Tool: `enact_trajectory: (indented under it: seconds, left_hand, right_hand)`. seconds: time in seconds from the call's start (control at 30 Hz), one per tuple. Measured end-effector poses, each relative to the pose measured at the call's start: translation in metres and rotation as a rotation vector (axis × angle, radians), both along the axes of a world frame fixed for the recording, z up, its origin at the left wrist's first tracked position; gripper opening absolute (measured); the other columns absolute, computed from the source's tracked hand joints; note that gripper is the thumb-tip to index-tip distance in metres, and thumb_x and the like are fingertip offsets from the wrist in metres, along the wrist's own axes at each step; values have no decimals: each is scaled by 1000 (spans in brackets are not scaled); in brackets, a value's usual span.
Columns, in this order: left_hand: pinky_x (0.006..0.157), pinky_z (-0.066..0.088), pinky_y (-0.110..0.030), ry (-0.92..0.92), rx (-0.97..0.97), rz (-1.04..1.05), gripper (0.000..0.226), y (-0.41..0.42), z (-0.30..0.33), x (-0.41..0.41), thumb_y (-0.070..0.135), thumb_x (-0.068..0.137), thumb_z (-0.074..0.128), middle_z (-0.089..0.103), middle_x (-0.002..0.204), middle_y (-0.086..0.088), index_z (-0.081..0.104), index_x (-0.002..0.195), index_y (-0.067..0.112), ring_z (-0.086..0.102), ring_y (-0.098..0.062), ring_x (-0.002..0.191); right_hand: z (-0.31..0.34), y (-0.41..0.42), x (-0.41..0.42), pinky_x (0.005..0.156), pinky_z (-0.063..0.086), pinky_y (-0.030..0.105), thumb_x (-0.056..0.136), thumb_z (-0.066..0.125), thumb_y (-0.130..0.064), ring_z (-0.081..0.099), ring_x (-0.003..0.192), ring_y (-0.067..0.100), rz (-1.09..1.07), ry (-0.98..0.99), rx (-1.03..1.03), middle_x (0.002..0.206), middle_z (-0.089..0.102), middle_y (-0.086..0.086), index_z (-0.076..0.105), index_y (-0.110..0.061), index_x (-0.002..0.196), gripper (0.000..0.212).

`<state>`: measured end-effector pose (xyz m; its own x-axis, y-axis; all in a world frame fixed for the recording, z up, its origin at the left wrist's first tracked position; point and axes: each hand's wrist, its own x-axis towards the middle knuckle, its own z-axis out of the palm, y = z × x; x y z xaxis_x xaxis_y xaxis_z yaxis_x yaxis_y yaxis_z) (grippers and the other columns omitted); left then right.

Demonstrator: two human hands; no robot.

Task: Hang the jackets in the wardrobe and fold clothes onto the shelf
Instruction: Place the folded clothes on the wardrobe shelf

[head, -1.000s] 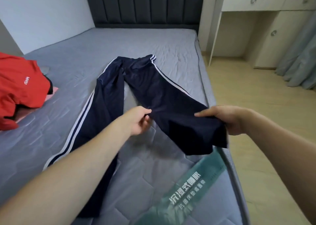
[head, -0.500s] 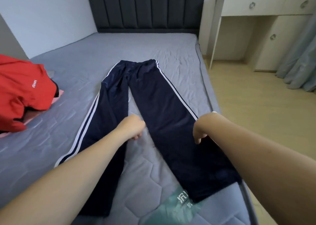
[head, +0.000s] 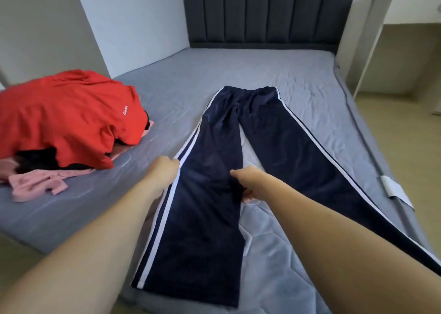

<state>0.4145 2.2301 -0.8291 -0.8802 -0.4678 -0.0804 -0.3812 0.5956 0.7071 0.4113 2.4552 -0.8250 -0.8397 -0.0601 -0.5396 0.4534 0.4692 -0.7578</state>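
Note:
Navy track pants (head: 269,132) with white side stripes lie flat on the grey mattress (head: 298,75), waistband toward the headboard, legs toward me. My left hand (head: 164,170) grips the striped outer edge of the left leg, fingers curled. On the inner edge of that same leg, my right hand (head: 245,182) pinches the fabric with its fingertips tucked under. A red garment (head: 66,118) tops a pile at the left of the bed, with pink clothing (head: 35,184) and something black beneath it.
A dark padded headboard (head: 262,13) stands at the far end. A white desk (head: 372,39) is beside the bed on the right, over wooden floor (head: 405,132). A white label (head: 393,189) hangs at the mattress's right edge.
Both hands left the right trouser leg, which now lies flat, and moved to the left leg's two edges. My view swung left, bringing the red pile closer in.

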Motion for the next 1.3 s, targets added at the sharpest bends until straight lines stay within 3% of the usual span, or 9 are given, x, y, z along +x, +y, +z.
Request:
enact_trajectory:
  seconds: [0.3, 0.47, 0.63, 0.77, 0.9, 1.0, 1.1, 1.2, 1.3]
  left_hand:
    - [97, 45, -41, -432, -484, 24, 42, -86, -18, 44, 12, 92, 49, 55, 133, -24, 49, 130, -5, 54, -39, 120]
    - [99, 39, -44, -47, -644, -312, 44, -19, 0, -5, 36, 88, 51, 50, 132, -17, 47, 124, 12, 46, -38, 124]
    - [83, 42, -41, -228, -693, -566, 68, 48, -10, -41, 50, 86, 55, 49, 134, -9, 32, 140, 15, 50, -34, 122]
    - [68, 41, -34, -234, -813, -714, 15, 62, -8, -66, 15, 83, 47, 62, 108, -11, 57, 94, 14, 59, -31, 91]
    - [56, 39, -30, -395, -692, -945, 24, 70, 0, -83, 25, 82, 44, 68, 80, -9, 53, 63, 15, 57, -23, 63]
    - [58, 40, -30, -204, -763, -895, 42, 80, 6, -107, 56, 74, 42, 66, 78, 4, 64, 76, 21, 63, -19, 74]
    - [89, 41, -44, -62, -735, -814, 63, 93, -8, -135, 65, 80, 37, 49, 133, -1, 49, 131, 31, 44, -27, 124]
    - [113, -1, -62, -299, -671, -805, 74, 101, -51, -134, 69, 90, 22, 2, 163, 3, 7, 155, 37, -3, -25, 149]
    - [112, -16, -62, -252, -525, -763, 78, 99, -70, -135, 73, 84, 15, 0, 164, 8, 1, 153, 41, -9, -20, 150]
  right_hand:
    - [-17, -63, 4, 35, 47, 21, 96, 41, -10, 55, 33, 14, 364, -112, 276, 44, 58, 5, 57, -3, 71, 30]
    - [-4, -15, -30, 69, 37, 32, 83, 49, -28, 56, 93, 27, 276, 531, 883, 108, 60, 7, 51, -12, 112, 33]
    - [-5, 45, -36, 76, 42, 33, 89, 53, -26, 59, 106, 24, 487, 399, 1303, 121, 59, 1, 55, -18, 116, 28]
    - [18, 71, -42, 57, 44, 19, 92, 46, -12, 58, 65, 12, 692, 15, 1345, 81, 58, 0, 56, -10, 81, 15]
    - [46, 74, -66, 44, 45, 19, 95, 45, -17, 58, 47, 12, 793, -457, 1330, 58, 64, 3, 57, -7, 78, 23]
    - [32, 83, -105, 53, 43, 26, 91, 49, -31, 56, 59, 24, 543, -170, 1000, 76, 60, 9, 58, -6, 85, 28]
    - [6, 86, -136, 75, 41, 32, 90, 44, -41, 55, 90, 28, 343, 339, 806, 99, 59, 8, 57, -13, 95, 31]
    - [-26, 95, -144, 93, 34, 41, 93, 39, -46, 48, 114, 29, 215, 542, 892, 124, 51, 6, 56, -23, 115, 36]
    - [-40, 115, -150, 104, 30, 45, 92, 39, -49, 41, 126, 33, 62, 487, 885, 137, 45, 9, 51, -21, 129, 48]
